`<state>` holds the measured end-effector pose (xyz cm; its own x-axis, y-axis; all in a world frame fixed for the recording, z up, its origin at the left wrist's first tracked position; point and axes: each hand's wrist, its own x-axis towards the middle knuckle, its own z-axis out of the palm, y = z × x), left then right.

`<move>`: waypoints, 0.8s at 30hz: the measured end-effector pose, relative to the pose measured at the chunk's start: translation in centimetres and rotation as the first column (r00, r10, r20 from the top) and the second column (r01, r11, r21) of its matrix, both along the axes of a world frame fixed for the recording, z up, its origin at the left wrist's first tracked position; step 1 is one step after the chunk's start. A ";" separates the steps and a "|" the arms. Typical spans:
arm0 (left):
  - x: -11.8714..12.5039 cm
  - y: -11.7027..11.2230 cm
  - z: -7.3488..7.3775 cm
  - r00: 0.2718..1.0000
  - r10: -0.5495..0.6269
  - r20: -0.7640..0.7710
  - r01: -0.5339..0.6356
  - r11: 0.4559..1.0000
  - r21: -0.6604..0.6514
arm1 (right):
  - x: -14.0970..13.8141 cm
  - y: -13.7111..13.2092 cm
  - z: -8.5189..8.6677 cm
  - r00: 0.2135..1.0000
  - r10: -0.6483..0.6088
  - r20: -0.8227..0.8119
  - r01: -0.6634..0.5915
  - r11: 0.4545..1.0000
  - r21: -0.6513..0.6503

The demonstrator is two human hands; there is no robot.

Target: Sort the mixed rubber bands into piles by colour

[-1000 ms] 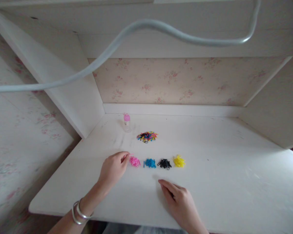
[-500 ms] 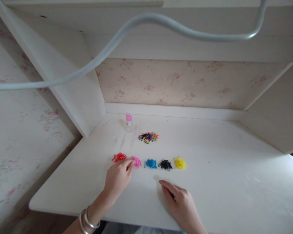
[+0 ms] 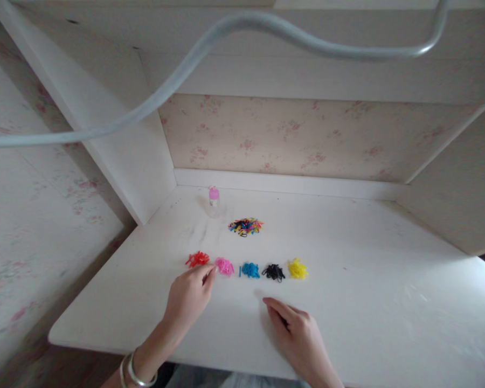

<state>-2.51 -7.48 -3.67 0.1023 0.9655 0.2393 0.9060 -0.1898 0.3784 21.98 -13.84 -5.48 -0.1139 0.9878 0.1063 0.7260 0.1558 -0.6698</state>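
My left hand (image 3: 190,291) is closed in a pinch at the near edge of the pink rubber band pile (image 3: 225,267); whatever is between its fingertips is too small to make out. Just beyond its knuckles lies the red rubber band pile (image 3: 198,259), partly covered by the hand. My right hand (image 3: 293,328) rests on the table, fingers curled and thumb pressed against them, with nothing showing in it. In front of it are the blue pile (image 3: 250,270), the black pile (image 3: 274,272) and the yellow pile (image 3: 298,268) of small bands, side by side in the row.
A mixed-colour heap of bands (image 3: 246,227) lies behind the row. Beside it stands a small clear bottle with a pink cap (image 3: 214,201). The white table (image 3: 372,312) has side panels and a shelf above. A pale cable (image 3: 250,20) crosses the top of the view.
My left hand has drawn back slightly to the left and toward me, uncovering more of the pink pile. The right hand has stayed in place.
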 end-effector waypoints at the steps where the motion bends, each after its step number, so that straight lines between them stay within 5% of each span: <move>1: -0.2 -0.2 -0.1 1.000 -0.001 0.020 0.001 1.000 0.009 | 0.0 0.0 0.0 1.000 0.003 0.000 -0.003 1.000 -0.007; 8: -1.8 -2.8 -1.2 0.980 0.047 0.194 -0.037 0.998 -0.055 | -0.3 0.1 -0.1 0.999 -0.008 -0.043 0.006 0.999 -0.051; 13: -2.6 -3.6 -1.7 0.910 0.095 0.404 -0.035 0.988 -0.152 | -0.7 1.8 3.0 1.000 0.023 -0.014 -0.023 1.000 -0.016; 18: -3.1 -2.9 -2.1 0.855 0.117 0.505 -0.044 0.987 -0.154 | -1.5 7.2 6.9 0.978 0.037 0.208 -0.045 0.998 0.038; 24: -3.4 -2.7 -2.4 0.827 0.089 0.555 -0.012 0.990 -0.141 | -3.4 15.2 5.7 0.802 0.068 0.594 0.000 0.993 -0.114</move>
<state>-5.90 -10.20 -6.07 -0.0615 0.9913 0.1163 0.5385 -0.0651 0.8401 18.56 1.36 0.22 -0.1552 0.9832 -0.0957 0.9824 0.1434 -0.1198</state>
